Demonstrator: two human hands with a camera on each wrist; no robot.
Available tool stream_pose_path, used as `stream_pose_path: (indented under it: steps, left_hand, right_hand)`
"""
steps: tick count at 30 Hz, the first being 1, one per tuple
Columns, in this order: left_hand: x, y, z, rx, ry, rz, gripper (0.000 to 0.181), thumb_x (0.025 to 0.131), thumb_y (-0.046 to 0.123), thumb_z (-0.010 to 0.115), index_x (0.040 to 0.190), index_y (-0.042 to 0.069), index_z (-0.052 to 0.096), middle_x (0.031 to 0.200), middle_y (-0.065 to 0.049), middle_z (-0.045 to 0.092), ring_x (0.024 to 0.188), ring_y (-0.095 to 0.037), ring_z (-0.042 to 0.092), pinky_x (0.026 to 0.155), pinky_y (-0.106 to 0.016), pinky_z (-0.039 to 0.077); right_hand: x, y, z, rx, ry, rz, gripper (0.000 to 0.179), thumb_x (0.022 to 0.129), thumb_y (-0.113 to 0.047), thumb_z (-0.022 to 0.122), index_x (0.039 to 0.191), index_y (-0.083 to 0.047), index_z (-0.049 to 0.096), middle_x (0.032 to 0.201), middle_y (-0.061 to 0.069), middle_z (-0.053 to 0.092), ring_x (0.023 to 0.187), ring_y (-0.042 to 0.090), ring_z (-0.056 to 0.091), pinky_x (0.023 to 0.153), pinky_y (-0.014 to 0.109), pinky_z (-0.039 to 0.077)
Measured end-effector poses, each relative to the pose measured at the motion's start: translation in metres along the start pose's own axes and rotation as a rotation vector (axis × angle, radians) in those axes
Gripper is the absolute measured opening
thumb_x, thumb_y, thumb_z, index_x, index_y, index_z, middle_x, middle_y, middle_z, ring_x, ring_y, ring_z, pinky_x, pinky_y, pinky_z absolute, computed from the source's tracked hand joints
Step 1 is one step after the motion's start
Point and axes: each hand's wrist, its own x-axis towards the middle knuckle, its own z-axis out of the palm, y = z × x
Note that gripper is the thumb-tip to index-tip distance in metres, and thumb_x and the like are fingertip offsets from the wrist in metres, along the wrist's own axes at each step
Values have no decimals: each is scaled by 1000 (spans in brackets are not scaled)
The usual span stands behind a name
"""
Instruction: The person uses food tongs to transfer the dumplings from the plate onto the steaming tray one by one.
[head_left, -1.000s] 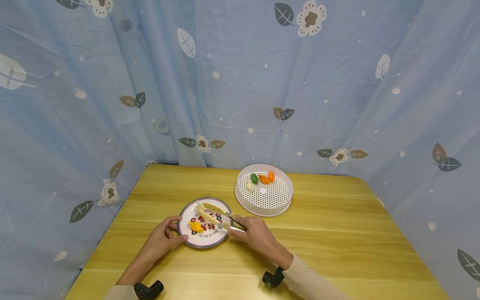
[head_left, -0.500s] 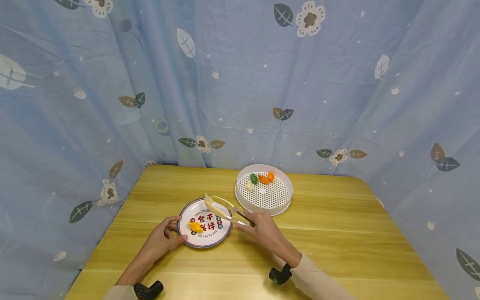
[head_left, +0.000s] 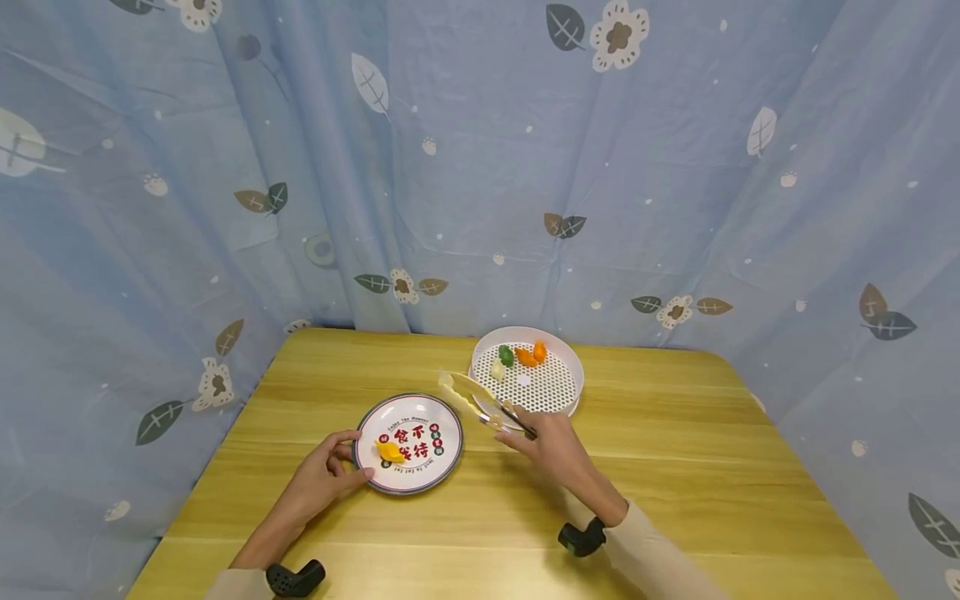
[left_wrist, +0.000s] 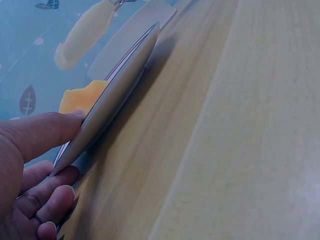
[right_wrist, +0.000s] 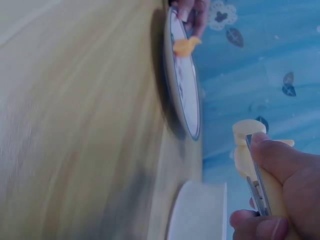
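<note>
My left hand (head_left: 322,477) pinches the near-left rim of a white plate (head_left: 444,422) with red lettering, thumb above and fingers below. On the plate lies a small yellow piece (head_left: 390,452), also visible in the left wrist view. My right hand (head_left: 553,446) grips a pair of tongs (head_left: 480,397) with pale yellowish tips and metal arms. They hang in the air between the plate and a white round steamer tray (head_left: 542,392). A pale cream lump (right_wrist: 248,129) shows at the tongs' tips in the right wrist view; I cannot tell whether it is a separate piece.
Inside the perforated tray are two orange pieces (head_left: 528,357), a green piece (head_left: 506,356) and a pale piece (head_left: 497,369). The tray stands at the back of the wooden table (head_left: 660,467). A blue patterned curtain (head_left: 480,167) hangs behind and beside it.
My right hand has lifted the tongs from over the plate and carried them right, towards the tray. The left hand, plate and yellow piece have stayed in place.
</note>
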Motion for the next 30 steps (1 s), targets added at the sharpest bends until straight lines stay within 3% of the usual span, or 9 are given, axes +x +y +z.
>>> stream_pose_path:
  steps: [4, 11, 18, 30]
  left_hand:
    - [0, 1, 0, -2, -2, 5, 71, 82, 20, 89, 142, 6, 54, 113, -13, 61, 80, -21, 46, 63, -29, 39]
    - [2, 1, 1, 5, 4, 2, 69, 82, 20, 89, 141, 8, 55, 113, -12, 61, 79, -20, 47, 63, -28, 39]
    - [3, -1, 1, 10, 1, 1, 70, 83, 21, 89, 142, 8, 54, 113, -12, 60, 80, -21, 46, 63, -29, 39]
    - [3, -3, 1, 22, 6, -5, 70, 83, 21, 89, 142, 9, 54, 112, -11, 61, 81, -22, 47, 65, -29, 39]
  right_hand:
    - [-1, 9, -8, -40, -5, 32, 60, 90, -48, 77, 132, -6, 68, 57, -14, 35, 54, 3, 29, 51, 22, 28]
    - [-7, 25, -19, -58, -7, 122, 63, 89, -49, 78, 135, -8, 66, 55, -12, 37, 54, 6, 27, 50, 23, 29]
    - [-17, 41, -33, -74, 39, 120, 61, 88, -44, 81, 132, -4, 68, 56, -10, 32, 51, 5, 27, 48, 23, 27]
    - [-21, 60, -48, -102, 22, 175, 56, 90, -41, 79, 129, -1, 70, 54, -9, 32, 48, 7, 29, 47, 25, 27]
